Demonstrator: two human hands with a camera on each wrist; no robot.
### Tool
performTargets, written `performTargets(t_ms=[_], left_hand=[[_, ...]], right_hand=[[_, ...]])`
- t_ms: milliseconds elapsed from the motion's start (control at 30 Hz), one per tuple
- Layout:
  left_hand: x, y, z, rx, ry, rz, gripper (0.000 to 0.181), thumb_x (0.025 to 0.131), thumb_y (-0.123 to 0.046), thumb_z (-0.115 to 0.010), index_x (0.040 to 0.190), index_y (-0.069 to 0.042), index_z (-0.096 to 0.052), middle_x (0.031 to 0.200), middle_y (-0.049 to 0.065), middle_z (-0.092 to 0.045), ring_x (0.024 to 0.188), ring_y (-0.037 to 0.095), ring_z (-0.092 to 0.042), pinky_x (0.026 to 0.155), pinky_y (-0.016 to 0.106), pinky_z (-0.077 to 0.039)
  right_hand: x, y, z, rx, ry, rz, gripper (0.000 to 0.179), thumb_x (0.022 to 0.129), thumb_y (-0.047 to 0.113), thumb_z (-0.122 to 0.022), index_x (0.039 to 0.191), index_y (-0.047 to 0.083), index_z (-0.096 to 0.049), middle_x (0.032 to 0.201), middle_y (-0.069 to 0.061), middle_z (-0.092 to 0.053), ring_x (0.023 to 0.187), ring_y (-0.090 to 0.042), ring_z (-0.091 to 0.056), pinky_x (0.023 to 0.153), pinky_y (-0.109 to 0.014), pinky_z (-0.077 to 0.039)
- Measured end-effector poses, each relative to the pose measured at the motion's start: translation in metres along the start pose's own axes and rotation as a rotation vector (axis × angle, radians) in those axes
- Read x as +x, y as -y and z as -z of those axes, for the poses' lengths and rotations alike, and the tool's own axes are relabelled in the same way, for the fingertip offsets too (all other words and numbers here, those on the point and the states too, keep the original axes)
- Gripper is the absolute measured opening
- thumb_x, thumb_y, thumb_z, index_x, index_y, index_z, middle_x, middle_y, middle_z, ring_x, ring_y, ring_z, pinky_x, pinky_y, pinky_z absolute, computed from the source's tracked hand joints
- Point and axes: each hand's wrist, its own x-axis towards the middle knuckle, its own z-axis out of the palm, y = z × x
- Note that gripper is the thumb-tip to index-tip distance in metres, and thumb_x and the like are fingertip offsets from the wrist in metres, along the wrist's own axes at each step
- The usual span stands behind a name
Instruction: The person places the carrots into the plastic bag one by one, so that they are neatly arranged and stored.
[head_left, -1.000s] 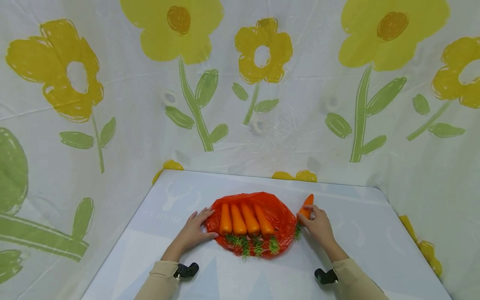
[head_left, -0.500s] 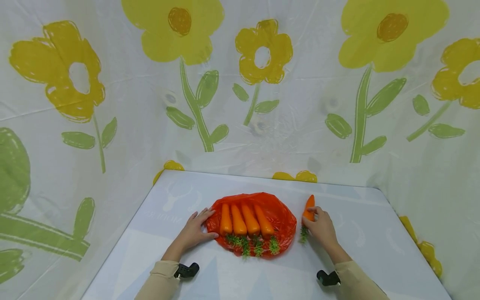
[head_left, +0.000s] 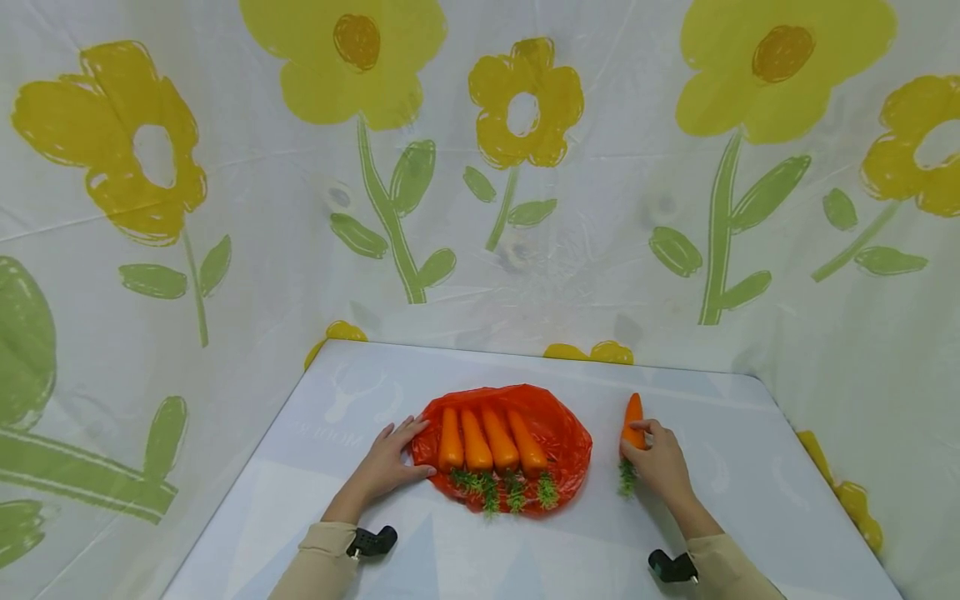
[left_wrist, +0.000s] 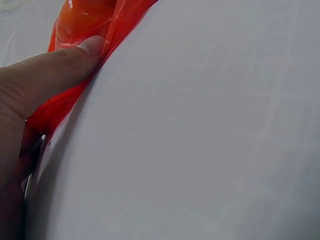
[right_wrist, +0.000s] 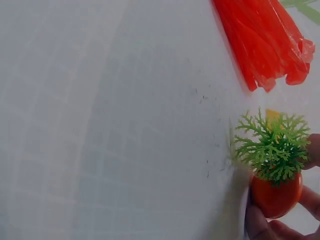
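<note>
A red plastic bag (head_left: 570, 446) lies spread on the table, with several orange carrots (head_left: 498, 446) side by side on it, their green leafy tops toward the near edge. My left hand (head_left: 386, 462) rests at the bag's left rim, fingers extended; in the left wrist view its thumb (left_wrist: 65, 67) touches the red plastic, and its other fingers are mostly hidden. To the right of the bag, apart from it, my right hand (head_left: 660, 462) grips a single carrot (head_left: 633, 412), tip pointing away. In the right wrist view that carrot's leafy top (right_wrist: 275, 145) faces the camera.
The white table (head_left: 525, 558) has faint pale patterns. A flower-print curtain (head_left: 600, 250) rises behind its far edge and along both sides. Black wrist cameras (head_left: 372, 542) sit at both sleeves.
My right hand has moved right, away from the bag, taking the single carrot with it; the carrot now points more straight away from me. My left hand and the bag have stayed in place.
</note>
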Motion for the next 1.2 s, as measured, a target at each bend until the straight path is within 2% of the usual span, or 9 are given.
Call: performTargets(t_ms=[300, 433, 1067, 1200], left_hand=[[-0.0002, -0.0002, 0.0005, -0.001, 0.005, -0.012, 0.088, 0.08, -0.046, -0.085, 0.153, -0.012, -0.048, 0.161, 0.013, -0.037, 0.153, 0.039, -0.022, 0.123, 0.06, -0.013], [-0.0007, 0.0004, 0.0003, 0.0, -0.002, -0.006, 0.089, 0.079, -0.047, -0.085, 0.153, -0.014, -0.048, 0.161, 0.014, -0.037, 0.152, 0.043, -0.02, 0.121, 0.063, -0.015], [-0.0009, 0.0003, 0.0001, -0.005, -0.006, -0.002, 0.089, 0.079, -0.047, -0.086, 0.153, -0.014, -0.048, 0.161, 0.016, -0.037, 0.152, 0.046, -0.019, 0.12, 0.065, -0.016], [-0.0015, -0.0002, 0.0006, -0.003, 0.004, 0.014, 0.089, 0.079, -0.048, -0.085, 0.153, -0.015, -0.048, 0.162, 0.015, -0.035, 0.152, 0.046, -0.017, 0.12, 0.065, -0.017]], right_hand=[[0.0003, -0.0027, -0.0001, -0.048, 0.001, 0.028, 0.046, 0.094, 0.022, -0.066, 0.133, -0.001, -0.06, 0.133, -0.033, -0.051, 0.099, -0.035, -0.054, 0.086, -0.049, -0.052], [0.0001, -0.0038, 0.0001, -0.049, -0.008, 0.041, 0.045, 0.094, 0.023, -0.068, 0.133, 0.001, -0.061, 0.129, -0.03, -0.055, 0.097, -0.034, -0.057, 0.081, -0.045, -0.052], [-0.0007, -0.0072, -0.0009, -0.017, 0.003, 0.028, 0.047, 0.095, 0.024, -0.066, 0.135, 0.002, -0.059, 0.13, -0.028, -0.055, 0.101, -0.034, -0.058, 0.086, -0.048, -0.054], [-0.0022, -0.0064, -0.0008, -0.004, 0.001, 0.042, 0.046, 0.094, 0.023, -0.067, 0.134, 0.002, -0.06, 0.13, -0.029, -0.056, 0.1, -0.034, -0.059, 0.086, -0.047, -0.054]])
